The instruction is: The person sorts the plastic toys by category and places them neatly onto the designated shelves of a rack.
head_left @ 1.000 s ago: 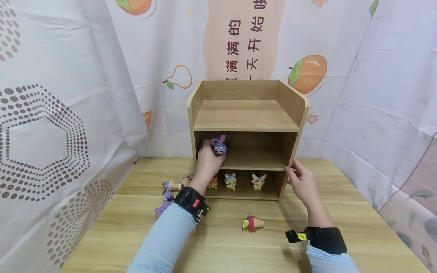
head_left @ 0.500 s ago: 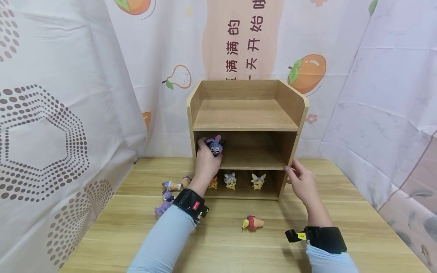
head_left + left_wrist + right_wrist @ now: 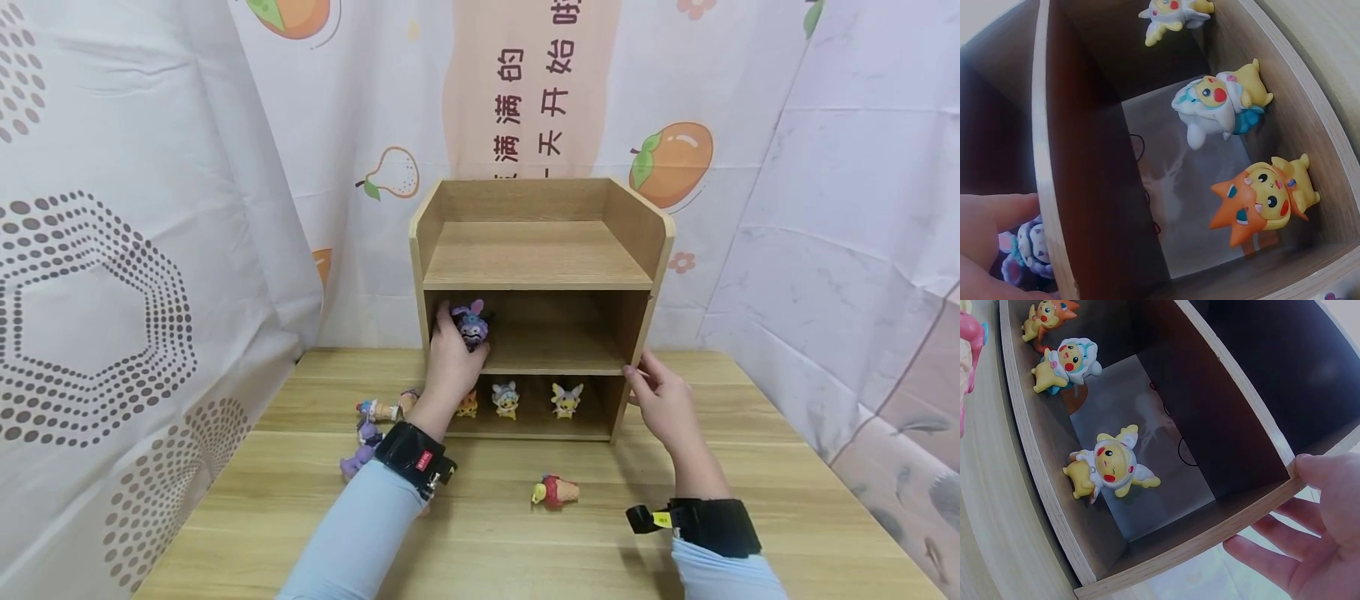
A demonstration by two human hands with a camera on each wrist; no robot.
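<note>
My left hand (image 3: 452, 365) grips a purple figurine with rabbit-like ears (image 3: 472, 330) at the left end of the middle compartment of a wooden shelf (image 3: 540, 252). Its face points outward; in the left wrist view the figurine (image 3: 1034, 245) shows partly between thumb and fingers, its base hidden. On the right, my right hand (image 3: 667, 407) holds the shelf's side panel, thumb on the front edge and fingers along the outside. Three yellow figurines stand in the bottom compartment: one with an orange hood (image 3: 1263, 200), one with a white-and-blue hood (image 3: 1222, 103), one with long pale ears (image 3: 1107, 464).
A red figurine with a cone-shaped base (image 3: 557, 492) lies on the table (image 3: 510, 550) before the shelf. Left of the shelf lie purple figurines (image 3: 356, 461) and a cone-shaped one (image 3: 381, 409). Printed curtains (image 3: 360, 250) hang behind.
Over the last second my left hand has shifted slightly left inside the middle compartment, carrying the purple figurine along. My right hand keeps its place on the side panel.
</note>
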